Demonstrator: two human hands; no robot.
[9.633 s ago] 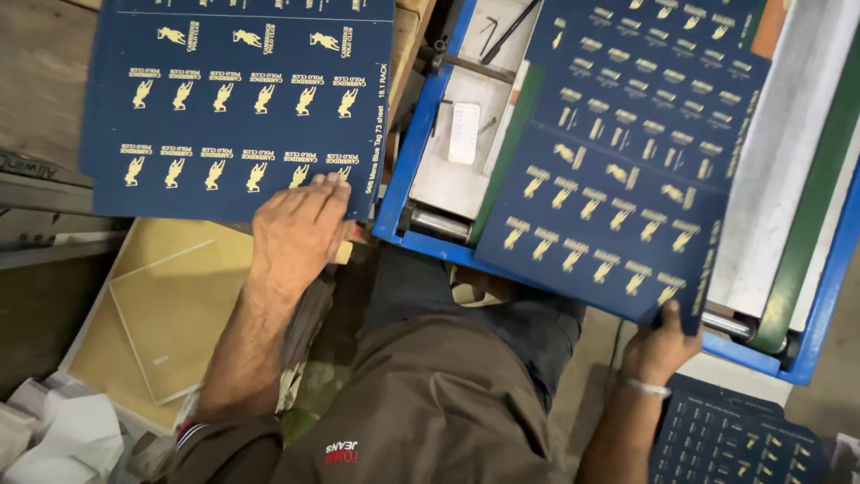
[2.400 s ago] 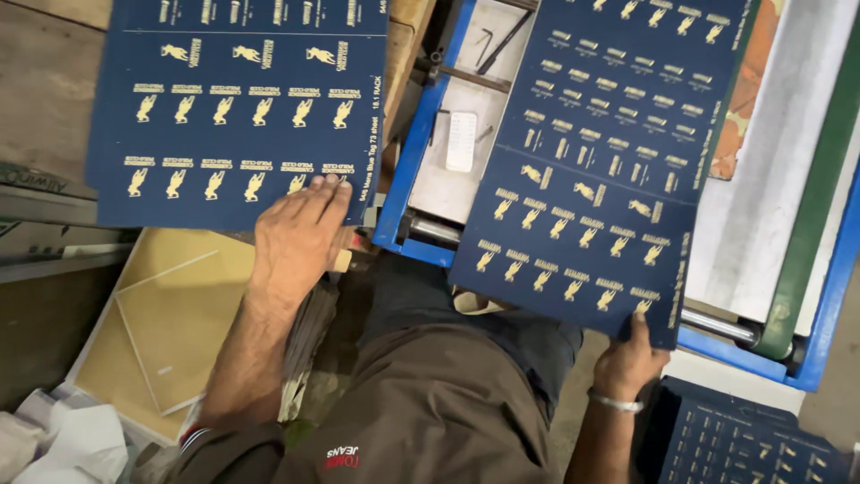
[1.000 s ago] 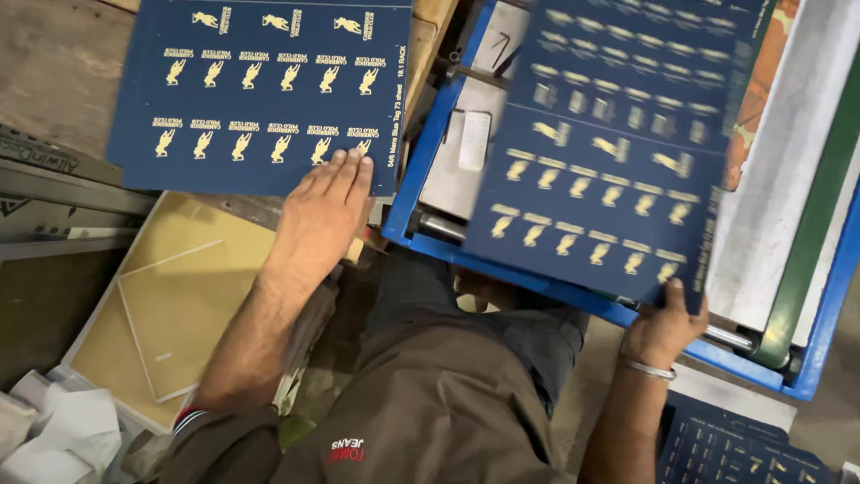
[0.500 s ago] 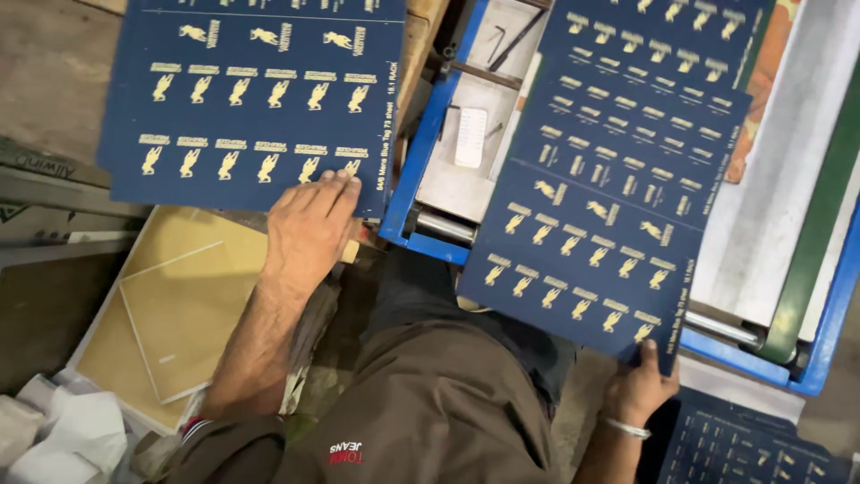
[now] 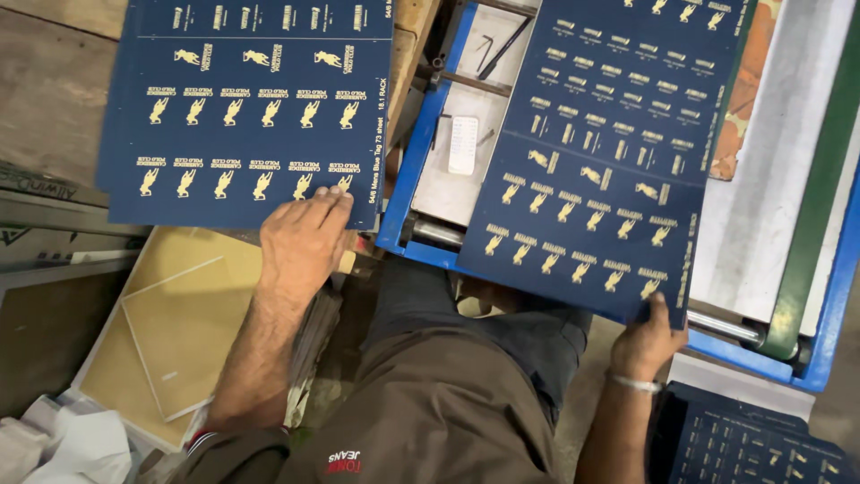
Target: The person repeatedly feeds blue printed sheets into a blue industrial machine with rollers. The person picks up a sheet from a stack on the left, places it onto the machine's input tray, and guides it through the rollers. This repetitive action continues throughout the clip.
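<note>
My left hand lies flat, fingers together, on the near edge of a stack of dark blue card sheets printed with rows of small gold figures. My right hand pinches the near right corner of another dark blue printed sheet, thumb on top. That sheet lies slanted over the blue frame of a printing machine.
A small white ribbed block and a dark rod lie in the machine's grey tray. A green bar runs along the right side. More blue printed sheets sit at bottom right. Yellowish boards and crumpled paper lie at bottom left.
The right-hand sheet has slid a little toward the machine and up to the right, my right hand moving with its corner. My left hand stays on the left stack.
</note>
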